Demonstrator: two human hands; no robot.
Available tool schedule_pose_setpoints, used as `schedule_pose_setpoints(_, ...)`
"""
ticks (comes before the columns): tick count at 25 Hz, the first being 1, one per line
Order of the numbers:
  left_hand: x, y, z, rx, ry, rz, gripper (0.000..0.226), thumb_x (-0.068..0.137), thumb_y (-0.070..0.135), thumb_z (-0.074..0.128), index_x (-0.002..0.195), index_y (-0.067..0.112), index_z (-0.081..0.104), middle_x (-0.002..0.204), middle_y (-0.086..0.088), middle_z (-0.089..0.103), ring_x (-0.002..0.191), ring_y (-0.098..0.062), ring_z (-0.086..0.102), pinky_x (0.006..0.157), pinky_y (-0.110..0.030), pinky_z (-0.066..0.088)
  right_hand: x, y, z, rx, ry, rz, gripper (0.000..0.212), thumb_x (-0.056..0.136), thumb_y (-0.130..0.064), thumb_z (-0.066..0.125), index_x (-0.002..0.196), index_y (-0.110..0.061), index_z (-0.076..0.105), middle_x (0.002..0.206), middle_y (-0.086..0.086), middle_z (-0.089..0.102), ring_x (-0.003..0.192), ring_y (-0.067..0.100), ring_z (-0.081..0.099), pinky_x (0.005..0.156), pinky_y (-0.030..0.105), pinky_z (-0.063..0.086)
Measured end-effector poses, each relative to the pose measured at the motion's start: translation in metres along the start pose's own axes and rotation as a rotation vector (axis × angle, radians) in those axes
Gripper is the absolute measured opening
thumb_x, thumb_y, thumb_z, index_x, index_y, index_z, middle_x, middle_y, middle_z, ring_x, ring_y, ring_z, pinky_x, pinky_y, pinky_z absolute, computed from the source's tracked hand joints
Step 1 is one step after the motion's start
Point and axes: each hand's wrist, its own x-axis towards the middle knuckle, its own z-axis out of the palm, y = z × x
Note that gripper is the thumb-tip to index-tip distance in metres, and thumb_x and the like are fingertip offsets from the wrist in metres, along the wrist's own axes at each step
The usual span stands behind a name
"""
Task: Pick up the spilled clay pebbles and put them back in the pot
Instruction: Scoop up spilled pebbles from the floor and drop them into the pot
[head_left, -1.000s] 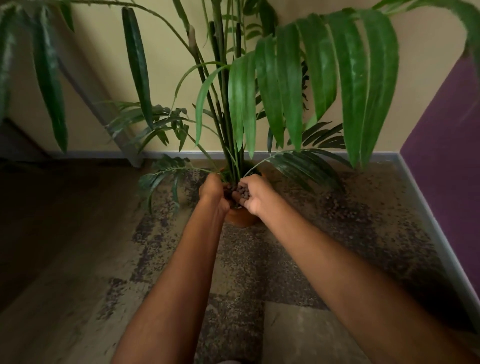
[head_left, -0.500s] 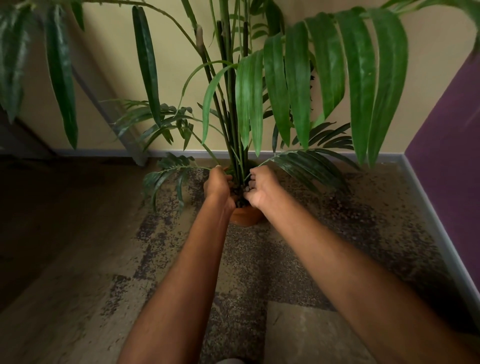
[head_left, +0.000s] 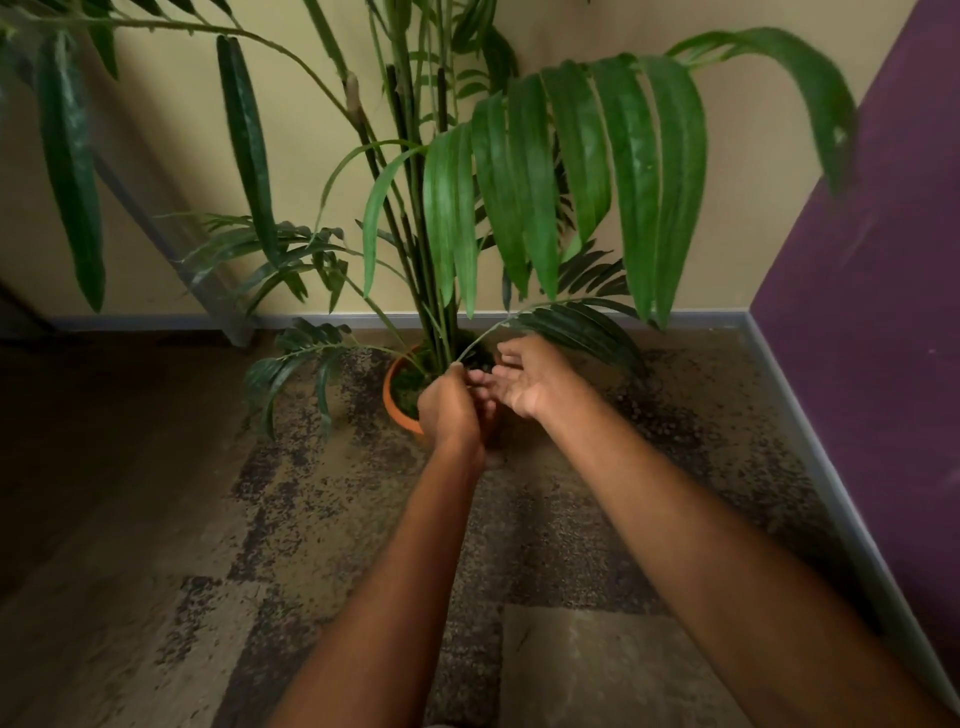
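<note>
1. In the middle of the frame stands an orange pot (head_left: 397, 410) on the rug (head_left: 311, 493); a tall green plant (head_left: 519, 182) grows out of it; its long leaves hang down over the pot and spread to the upper left and upper right of the frame.
2. The left hand (head_left: 451, 415) is in front of the pot, just over its near rim; its back faces the camera; its fingers are curled in and their tips touch a thin green stem by the pot; I cannot tell if this grip holds any pebbles.
3. The right hand (head_left: 527, 375) is just beside the left hand, a little to the right and higher; its palm faces up and left; its fingers are spread and loose; this grip is released and nothing lies in the palm.
4. The two hands are very near each other; the fingertips of the right hand sit by the knuckles of the left.
5. Small dark clay pebbles (head_left: 654, 415) lie spread on the rug to the right of the pot, in the middle right of the frame; they are blurry, and they blend with the dark spots of the rug.
6. Inside the pot it is dark and green; I cannot tell if pebbles lie there.
7. A yellow wall (head_left: 156, 156) fills the top of the frame; a purple wall (head_left: 883, 312) fills the right side.
</note>
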Motion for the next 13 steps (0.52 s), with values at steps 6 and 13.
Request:
schedule_pose_setpoints(6, -0.019, -0.079, 0.031, 0.34, -0.187, -0.027, 0.028, 0.093, 0.031, 0.06, 0.08, 0.012, 0.077, 0.058, -0.005, 0.064, 0.043, -0.016, 0.052, 0.045, -0.021, 0.039, 0.0, -0.015, -0.095, -0.131, 0.062, -0.108, 0.01, 0.101, -0.003, 0.058, 0.093, -0.007, 0.063, 0.093, 0.012, 0.063, 0.092, 0.024, 0.067, 0.107, 0.04, 0.052)
schedule_pose_setpoints(13, -0.026, -0.161, 0.048, 0.884, -0.587, 0.077, 0.012, 0.093, 0.018, 0.072, 0.097, 0.008, 0.077, 0.089, -0.011, 0.079, 0.076, -0.023, 0.07, 0.072, -0.031, 0.059, -0.02, -0.007, -0.224, -0.436, 0.415, -0.112, 0.011, 0.095, 0.004, 0.064, 0.098, -0.007, 0.066, 0.093, 0.012, 0.072, 0.076, 0.019, 0.068, 0.076, 0.033, 0.06)
